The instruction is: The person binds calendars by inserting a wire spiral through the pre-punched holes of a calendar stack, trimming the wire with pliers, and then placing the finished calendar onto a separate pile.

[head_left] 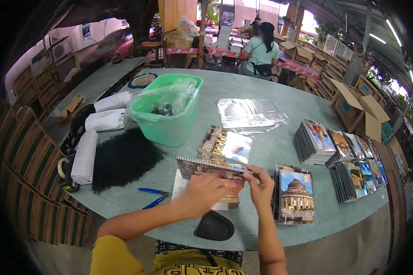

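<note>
A spiral-bound notebook (206,169) stands partly raised in front of me, its coil running along the upper edge. My left hand (206,195) bears on its near side with the fingers curled against the cover. At the coil's right end, my right hand (260,183) pinches the corner between thumb and fingers. Orange-red covers (231,188) show beneath, between my hands. Just behind lies a stack of picture-covered notebooks (227,142). To the left rest blue-handled pliers (153,197). A black rounded pad (214,225) sits at the table's near edge.
A green plastic bin (188,123) lined with clear film stands left, beside a heap of thin black strands (128,158) and white wrapped rolls (85,158). Clear plastic sleeves (250,112) lie behind. Notebook stacks (312,142) and a domed-building notebook (296,195) occupy the right. A person (261,50) stands beyond.
</note>
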### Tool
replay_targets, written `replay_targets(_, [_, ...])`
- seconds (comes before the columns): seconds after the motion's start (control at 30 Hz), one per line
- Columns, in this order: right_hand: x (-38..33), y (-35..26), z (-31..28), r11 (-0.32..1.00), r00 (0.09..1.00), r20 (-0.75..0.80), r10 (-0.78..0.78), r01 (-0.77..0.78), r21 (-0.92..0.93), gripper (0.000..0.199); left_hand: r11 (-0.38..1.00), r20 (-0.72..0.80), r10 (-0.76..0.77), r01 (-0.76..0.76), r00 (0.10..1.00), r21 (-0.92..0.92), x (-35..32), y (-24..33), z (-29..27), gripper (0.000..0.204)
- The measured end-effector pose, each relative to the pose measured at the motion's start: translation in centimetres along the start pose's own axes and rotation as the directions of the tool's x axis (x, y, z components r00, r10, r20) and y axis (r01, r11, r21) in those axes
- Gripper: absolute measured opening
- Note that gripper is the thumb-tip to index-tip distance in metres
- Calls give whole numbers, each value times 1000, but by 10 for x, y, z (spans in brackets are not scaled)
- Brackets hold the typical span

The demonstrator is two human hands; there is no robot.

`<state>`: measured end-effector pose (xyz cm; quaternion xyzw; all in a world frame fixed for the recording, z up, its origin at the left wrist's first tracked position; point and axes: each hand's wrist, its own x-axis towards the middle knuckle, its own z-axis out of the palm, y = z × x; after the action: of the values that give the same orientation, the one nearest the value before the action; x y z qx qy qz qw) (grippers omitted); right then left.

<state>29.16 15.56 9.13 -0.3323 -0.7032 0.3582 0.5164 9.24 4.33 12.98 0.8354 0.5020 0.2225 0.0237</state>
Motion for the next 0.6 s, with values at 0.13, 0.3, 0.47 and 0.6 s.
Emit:
replay_targets(0.13, [32, -28, -2, 890, 967, 148, -209, 251, -381, 36, 895, 343, -445, 397, 827, 205, -143, -102, 10, 60])
replay_targets(0.3, [54, -66, 70, 825, 870, 445, -213, 404, -394, 37, 751, 273, -660, 598, 700, 281, -154, -87, 21, 51])
replay_targets(0.47, [65, -75, 126, 845, 777, 617, -128, 411, -343, 29, 430, 250, -714, 691, 654, -580, -93, -63, -9, 30])
replay_targets(0.6, [69, -77, 133, 962, 723, 680, -120, 254, -100, 29, 109, 330, -704, 555, 629, -825, -64, -52, -26, 26])
